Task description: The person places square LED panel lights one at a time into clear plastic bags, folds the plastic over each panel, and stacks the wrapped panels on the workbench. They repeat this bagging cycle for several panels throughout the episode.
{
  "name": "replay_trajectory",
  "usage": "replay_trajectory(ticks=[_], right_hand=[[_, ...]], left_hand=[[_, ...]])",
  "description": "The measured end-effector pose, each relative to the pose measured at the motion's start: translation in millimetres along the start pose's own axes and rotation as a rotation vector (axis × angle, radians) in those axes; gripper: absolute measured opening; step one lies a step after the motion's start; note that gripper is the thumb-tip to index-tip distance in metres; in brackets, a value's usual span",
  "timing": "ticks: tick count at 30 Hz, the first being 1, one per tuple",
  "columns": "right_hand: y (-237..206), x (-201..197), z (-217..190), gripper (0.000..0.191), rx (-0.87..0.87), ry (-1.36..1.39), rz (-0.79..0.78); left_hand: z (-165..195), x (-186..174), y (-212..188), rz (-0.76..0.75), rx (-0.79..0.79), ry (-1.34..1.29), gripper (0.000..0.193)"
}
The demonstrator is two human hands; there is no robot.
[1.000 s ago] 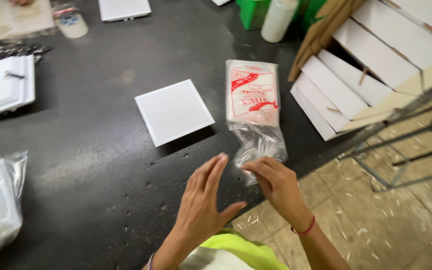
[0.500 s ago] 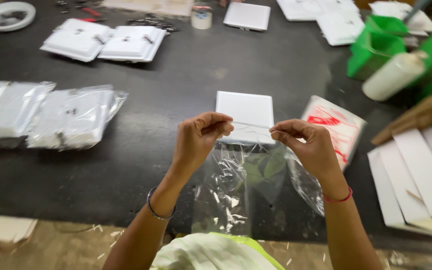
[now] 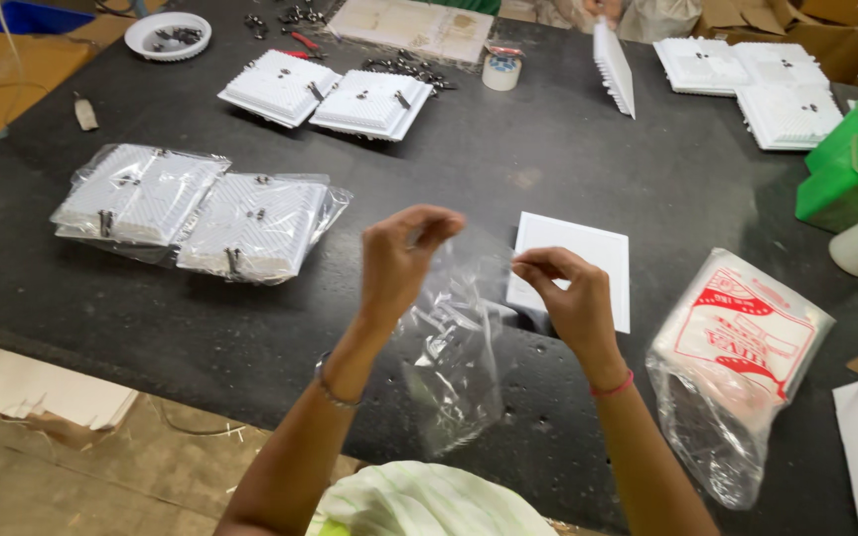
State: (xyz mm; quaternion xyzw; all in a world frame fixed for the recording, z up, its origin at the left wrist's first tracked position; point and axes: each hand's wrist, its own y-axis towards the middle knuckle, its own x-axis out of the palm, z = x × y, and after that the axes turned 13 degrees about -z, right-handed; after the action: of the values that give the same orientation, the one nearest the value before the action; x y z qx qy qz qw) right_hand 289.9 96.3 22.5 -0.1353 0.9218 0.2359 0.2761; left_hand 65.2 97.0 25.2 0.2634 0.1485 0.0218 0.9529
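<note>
Clear plastic bag (image 3: pixel 454 347): held up above the near edge of the dark counter (image 3: pixel 508 169), hanging slack and crinkled between the two hands. Its top edge is drawn out between them; the lower part droops toward the person's body. Whether the mouth is open cannot be told.

Left hand (image 3: pixel 401 260): raised, thumb and fingertips pressed together, pinching the left side of the bag's top edge. Thin bracelet at the wrist.

Right hand (image 3: pixel 570 294): thumb and forefinger pinching the right side of the same edge, the other fingers curled in. Red band at the wrist.

Just behind the right hand: flat white square panel (image 3: pixel 573 266) lying on the counter, partly covered by the hand.

Right of it, near the counter's edge: a pack of plastic bags with red print (image 3: pixel 737 357), its loose end trailing toward the person.

Left of the hands: two white ribbed square panels already in clear bags (image 3: pixel 196 210), side by side and touching.

Further back, centre: two unbagged ribbed panels (image 3: pixel 330 91) with metal clips, also side by side. Behind them a roll of tape (image 3: pixel 500 69) and scattered dark clips.

Far left: white bowl (image 3: pixel 168 35) with small dark parts.

Far right: more ribbed panels (image 3: pixel 747 84); one panel (image 3: pixel 615 67) stands on edge, held at the top by another person's hand. Green bins (image 3: pixel 856 159) at the right margin.
</note>
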Motion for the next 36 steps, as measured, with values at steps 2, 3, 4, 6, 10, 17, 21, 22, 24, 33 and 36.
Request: replay_trajectory(ticks=[2,3,4,6,10,17,21,22,24,33,36], right_hand=[[4,8,1,0.012,0.070,-0.020,0.069],[7,12,3,0.011,0.048,-0.030,0.077],[9,17,5,0.011,0.028,-0.037,0.085],[15,29,8,0.009,0.024,-0.023,0.098],[28,55,11,0.005,0.013,-0.079,0.123],[49,90,24,0.017,0.126,0.204,0.013],[58,90,44,0.021,0.083,0.608,-0.171],[61,88,48,0.022,0.092,0.665,-0.229],[67,78,52,0.024,0.106,0.667,-0.364],[117,54,5,0.029,0.327,0.035,-0.668],[137,62,-5,0.022,0.363,-0.264,-0.631]], left_hand=[[-13,-29,-8,0.022,-0.132,-0.084,0.016],[-20,-39,-12,0.040,-0.139,-0.164,0.017],[-26,-48,-16,0.054,-0.148,-0.243,0.019],[-38,-60,-20,0.085,-0.147,-0.307,0.020],[-56,-75,-29,0.152,-0.172,-0.266,0.024],[-80,-102,-41,0.262,-0.316,-0.475,0.034],[-99,-125,-48,0.201,-0.362,-0.685,0.027],[-104,-130,-46,0.168,-0.344,-0.763,0.028],[-112,-141,-46,0.047,-0.312,-0.775,0.031],[-105,-195,-2,-0.429,-0.444,0.319,0.062],[-98,-193,19,-0.474,-0.494,0.445,0.048]])
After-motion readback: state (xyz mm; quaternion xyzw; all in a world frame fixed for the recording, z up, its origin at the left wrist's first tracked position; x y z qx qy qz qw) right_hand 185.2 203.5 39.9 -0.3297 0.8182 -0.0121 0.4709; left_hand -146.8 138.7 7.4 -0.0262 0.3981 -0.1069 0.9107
